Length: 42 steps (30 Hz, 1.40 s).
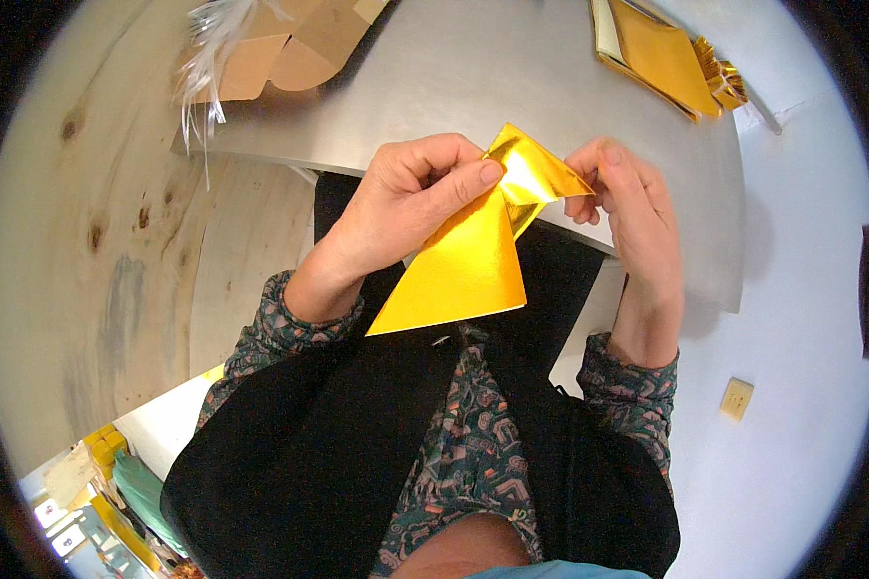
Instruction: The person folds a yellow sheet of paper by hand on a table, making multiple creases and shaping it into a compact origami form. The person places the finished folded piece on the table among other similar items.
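Note:
A sheet of shiny gold foil paper (463, 265) hangs above my lap in front of the table edge, its upper part folded over into a bright flap and its lower part spread out in a wedge. My left hand (401, 198) pinches it near the fold, thumb on top and the other fingers behind. At the flap's right-hand corner is my right hand (635, 198), its fingers curled and closed around the tip. The paper hides part of the left fingertips.
On the grey metal table (454, 72) stands an open cardboard box (309, 48) with silvery plastic strands (208, 63) at its left. A stack of gold paper (657, 58) lies far right, beside a gold fringed bundle (724, 82). A wooden board (97, 261) stretches along the left.

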Each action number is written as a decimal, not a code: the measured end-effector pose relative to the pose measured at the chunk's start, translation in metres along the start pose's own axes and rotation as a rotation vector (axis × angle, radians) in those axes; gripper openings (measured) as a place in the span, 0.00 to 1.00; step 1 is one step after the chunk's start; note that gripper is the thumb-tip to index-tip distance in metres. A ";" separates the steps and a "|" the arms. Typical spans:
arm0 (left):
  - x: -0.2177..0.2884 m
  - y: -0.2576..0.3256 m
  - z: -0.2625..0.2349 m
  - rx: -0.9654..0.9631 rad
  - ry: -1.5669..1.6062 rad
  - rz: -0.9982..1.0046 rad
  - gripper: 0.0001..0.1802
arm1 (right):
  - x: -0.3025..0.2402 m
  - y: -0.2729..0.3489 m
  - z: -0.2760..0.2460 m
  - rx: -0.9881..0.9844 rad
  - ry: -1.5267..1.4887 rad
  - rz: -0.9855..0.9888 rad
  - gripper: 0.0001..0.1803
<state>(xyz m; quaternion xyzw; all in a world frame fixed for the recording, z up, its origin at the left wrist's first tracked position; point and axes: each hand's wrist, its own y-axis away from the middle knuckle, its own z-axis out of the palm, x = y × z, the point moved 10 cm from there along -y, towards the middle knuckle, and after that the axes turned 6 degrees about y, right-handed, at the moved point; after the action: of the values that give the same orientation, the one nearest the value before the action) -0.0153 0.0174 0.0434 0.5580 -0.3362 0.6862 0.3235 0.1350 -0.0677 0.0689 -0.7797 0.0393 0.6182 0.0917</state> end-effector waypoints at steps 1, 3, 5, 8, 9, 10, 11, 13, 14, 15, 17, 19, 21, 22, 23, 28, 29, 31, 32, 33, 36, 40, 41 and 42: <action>0.000 0.000 0.001 -0.008 0.014 0.000 0.15 | 0.000 0.000 -0.001 0.006 0.015 0.009 0.25; -0.004 0.001 0.001 -0.006 0.035 -0.041 0.15 | -0.001 0.000 -0.001 -0.001 0.049 0.029 0.24; -0.004 0.001 0.003 -0.016 0.054 -0.055 0.15 | -0.004 -0.002 0.002 -0.032 0.062 0.031 0.23; -0.004 0.000 0.007 -0.050 0.032 -0.049 0.15 | 0.000 -0.004 0.007 -0.087 0.062 0.073 0.22; -0.003 0.000 0.009 -0.065 0.023 -0.037 0.15 | 0.003 -0.005 0.009 -0.110 0.099 0.091 0.20; -0.004 0.000 0.010 -0.070 0.020 -0.032 0.14 | 0.003 -0.006 0.013 -0.149 0.101 0.074 0.19; -0.003 -0.001 0.011 -0.076 0.024 -0.020 0.14 | 0.003 -0.006 0.017 -0.189 0.103 0.056 0.18; -0.003 -0.001 0.013 -0.083 0.027 -0.001 0.13 | 0.001 -0.007 0.017 -0.183 0.102 0.022 0.16; -0.002 -0.001 0.013 -0.086 0.025 0.005 0.13 | 0.000 -0.007 0.017 -0.179 0.102 0.005 0.15; -0.002 0.000 0.013 -0.090 0.024 0.010 0.13 | -0.001 -0.006 0.016 -0.159 0.125 -0.014 0.14; -0.003 0.000 0.011 -0.073 -0.007 0.007 0.13 | -0.005 -0.005 0.014 -0.115 0.153 -0.055 0.14; -0.002 -0.001 0.009 -0.059 -0.011 0.011 0.13 | -0.008 -0.003 0.013 -0.053 0.215 -0.101 0.15; -0.001 0.000 0.008 -0.048 0.010 0.022 0.13 | -0.009 -0.001 0.011 -0.016 0.208 -0.104 0.15; -0.001 0.000 0.006 -0.045 0.022 0.016 0.12 | -0.006 -0.001 0.010 -0.010 0.179 -0.082 0.16; 0.000 0.002 0.004 -0.041 0.034 0.011 0.11 | -0.004 -0.001 0.009 -0.005 0.150 -0.061 0.16; 0.005 0.002 0.005 -0.034 0.051 0.070 0.13 | -0.014 0.002 0.002 0.051 0.214 -0.203 0.18; 0.006 0.001 0.005 -0.037 0.048 0.080 0.13 | -0.010 0.002 -0.001 0.071 0.212 -0.180 0.19; 0.007 0.000 0.002 -0.020 0.050 0.091 0.13 | 0.005 0.003 -0.009 0.088 0.101 -0.070 0.18; 0.006 0.000 -0.001 0.000 0.055 0.089 0.13 | 0.014 0.002 -0.009 0.052 0.005 -0.016 0.18; 0.005 -0.001 -0.004 0.021 0.058 0.087 0.13 | 0.009 -0.001 -0.015 0.068 -0.117 -0.098 0.17; 0.005 -0.004 -0.013 0.114 0.105 0.154 0.10 | 0.006 -0.009 -0.022 0.051 -0.404 -0.254 0.16; 0.008 -0.010 -0.020 0.265 0.041 0.334 0.11 | 0.038 0.007 0.009 0.160 -0.294 -0.079 0.20; 0.006 -0.012 -0.022 0.300 0.051 0.353 0.11 | 0.041 0.011 0.023 0.140 -0.298 -0.065 0.22; 0.005 -0.013 -0.023 0.331 0.071 0.377 0.10 | 0.042 0.014 0.032 0.154 -0.297 -0.084 0.25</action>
<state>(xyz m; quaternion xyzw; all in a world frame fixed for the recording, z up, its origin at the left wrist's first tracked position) -0.0176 0.0437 0.0457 0.5065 -0.3059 0.7992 0.1056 0.1113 -0.0735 0.0201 -0.6713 0.0398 0.7174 0.1818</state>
